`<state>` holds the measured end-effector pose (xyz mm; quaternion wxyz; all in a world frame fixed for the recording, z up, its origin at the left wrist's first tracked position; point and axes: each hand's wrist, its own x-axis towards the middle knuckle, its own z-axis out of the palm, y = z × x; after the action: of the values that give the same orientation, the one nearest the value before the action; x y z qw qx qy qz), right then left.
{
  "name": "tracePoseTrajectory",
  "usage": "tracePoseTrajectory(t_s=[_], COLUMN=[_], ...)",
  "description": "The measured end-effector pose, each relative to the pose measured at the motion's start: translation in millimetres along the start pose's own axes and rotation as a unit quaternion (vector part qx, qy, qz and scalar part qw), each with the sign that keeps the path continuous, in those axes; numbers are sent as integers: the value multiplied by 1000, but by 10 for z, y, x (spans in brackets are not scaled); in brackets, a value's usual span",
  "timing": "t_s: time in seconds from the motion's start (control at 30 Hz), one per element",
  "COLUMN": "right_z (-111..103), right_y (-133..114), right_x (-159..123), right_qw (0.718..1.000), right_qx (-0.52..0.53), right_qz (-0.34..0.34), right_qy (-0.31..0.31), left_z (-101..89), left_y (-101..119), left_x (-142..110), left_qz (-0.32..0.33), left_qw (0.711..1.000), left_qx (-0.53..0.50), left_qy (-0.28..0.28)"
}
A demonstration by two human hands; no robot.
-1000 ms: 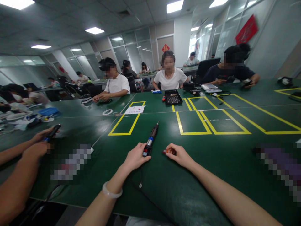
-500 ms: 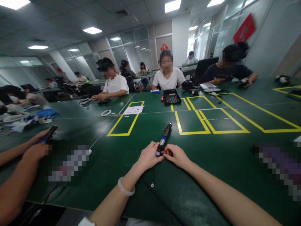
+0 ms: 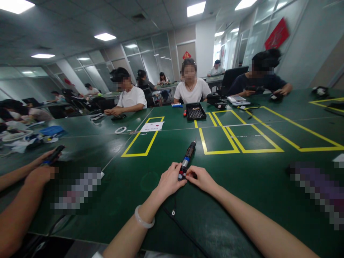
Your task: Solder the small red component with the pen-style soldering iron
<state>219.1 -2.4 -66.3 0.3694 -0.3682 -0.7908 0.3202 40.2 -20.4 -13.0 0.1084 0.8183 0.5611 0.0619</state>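
Observation:
An electric screwdriver with a black, blue and silver body lies on the green table, its thin bit pointing away from me. My left hand is closed around its rear part from the left. My right hand is closed in a pinch at the rear end, against a small red-orange spot. What those fingertips grip, if anything, is too small to make out. A black cord runs from below my hands toward the near edge, with a small metal ring close by.
Yellow tape outlines mark the table. Farther back stand a black tray of small parts, a paper sheet and a white ring. At left, a co-worker's hands hold a dark tool. Other people sit across the table.
My right fingers have shifted slightly left against the screwdriver's rear end, and a dark piece beside them no longer shows. My left hand keeps its hold.

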Motion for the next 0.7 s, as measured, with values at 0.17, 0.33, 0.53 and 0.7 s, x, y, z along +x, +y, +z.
tracePoseTrajectory(t_s=[0.17, 0.33, 0.53, 0.7], right_z=[-19, -52, -83, -111], right_y=[-20, -14, 13, -2], right_x=[-14, -20, -41, -45], right_qw=[1000, 999, 999, 999], right_qx=[-5, -19, -39, -50], right_qz=[-18, -31, -11, -8], right_qy=[9, 14, 9, 3], left_z=[72, 107, 46, -66], left_y=[64, 45, -120, -367], left_x=[34, 36, -37, -278], left_qz=[-40, -39, -26, -46], left_qw=[999, 998, 998, 997], left_qx=[23, 27, 35, 53], left_qy=[23, 48, 49, 39])
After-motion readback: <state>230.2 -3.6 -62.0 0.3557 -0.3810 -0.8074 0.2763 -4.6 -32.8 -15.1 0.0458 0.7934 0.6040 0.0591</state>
